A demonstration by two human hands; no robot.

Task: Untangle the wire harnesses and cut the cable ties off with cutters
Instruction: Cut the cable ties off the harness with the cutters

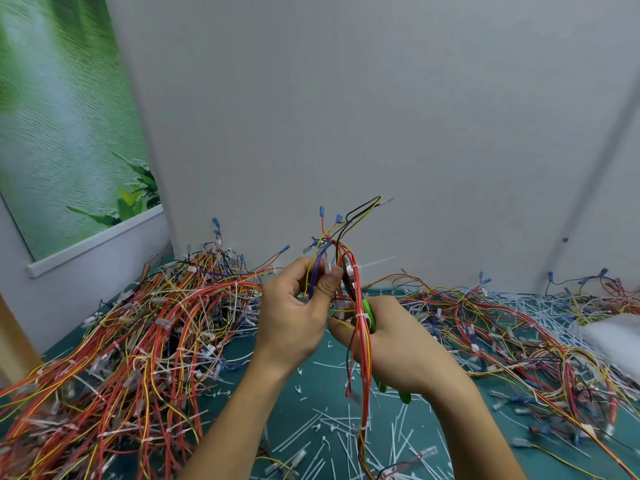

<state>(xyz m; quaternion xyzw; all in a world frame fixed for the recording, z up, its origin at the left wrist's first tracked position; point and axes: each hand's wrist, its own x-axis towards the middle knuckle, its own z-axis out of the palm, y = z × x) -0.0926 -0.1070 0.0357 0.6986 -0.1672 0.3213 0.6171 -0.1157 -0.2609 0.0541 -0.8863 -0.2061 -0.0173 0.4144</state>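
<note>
The left hand is held above the middle of the teal work surface. Its fingers and thumb are curled round the upper part of one wire harness, which it holds upright. The blue terminals fan out above the hand. The red and yellow leads hang down in front of the right hand and reach the surface near the front edge.

The right hand grips the green handles of the cutters. The metal head of the cutters points up into the bundle, just beside the left thumb. Whether the blades are on a tie cannot be told. A white cable tie wraps the leads between the two hands.

A large heap of tangled harnesses covers the left side of the surface to the back-left corner. A second heap lies along the right side. Cut tie pieces litter the front middle.
</note>
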